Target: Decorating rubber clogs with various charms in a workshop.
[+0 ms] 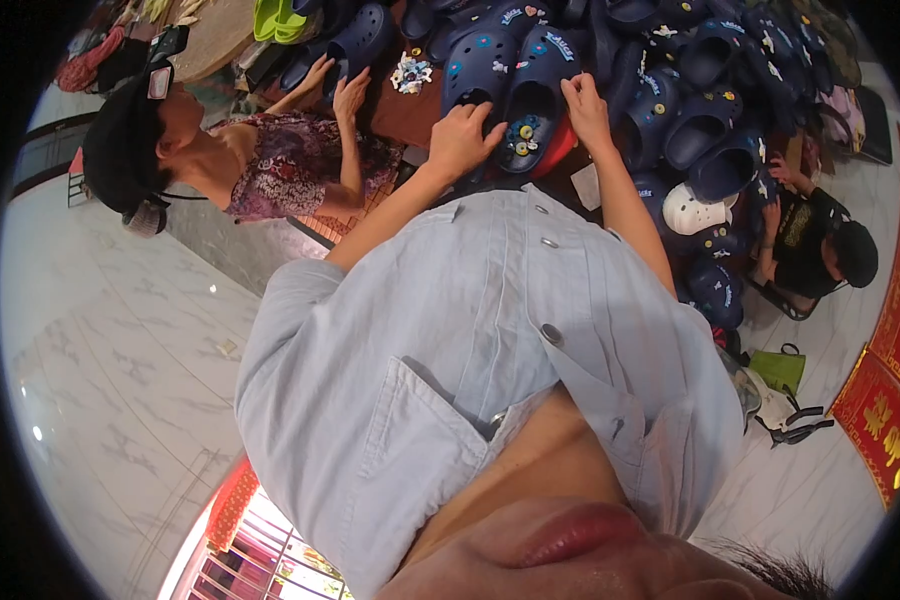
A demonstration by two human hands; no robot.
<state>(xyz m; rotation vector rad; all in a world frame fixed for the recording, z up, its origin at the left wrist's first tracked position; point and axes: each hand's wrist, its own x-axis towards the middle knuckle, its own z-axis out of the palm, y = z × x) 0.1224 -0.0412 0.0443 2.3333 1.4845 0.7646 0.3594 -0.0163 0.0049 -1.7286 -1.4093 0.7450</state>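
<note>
Two navy clogs with colourful shoe charms lie side by side in front of me, the left clog (478,68) and the right clog (543,80). My left hand (462,140) is at the left clog's heel opening, fingers bent over its edge; the fingertips are partly hidden. At the outer side of the right clog, my right hand (587,108) pinches the rim with bent fingers. Loose charms (522,138), some yellow and some blue, lie inside the right clog's heel. Part of a red round thing (562,140) shows beneath that clog.
Piles of navy clogs (705,130) crowd the right side, with one white clog (695,210) among them. A heap of charms (410,73) lies on the brown table to the left. One co-worker (280,165) handles a clog at left; another person (820,240) sits at right.
</note>
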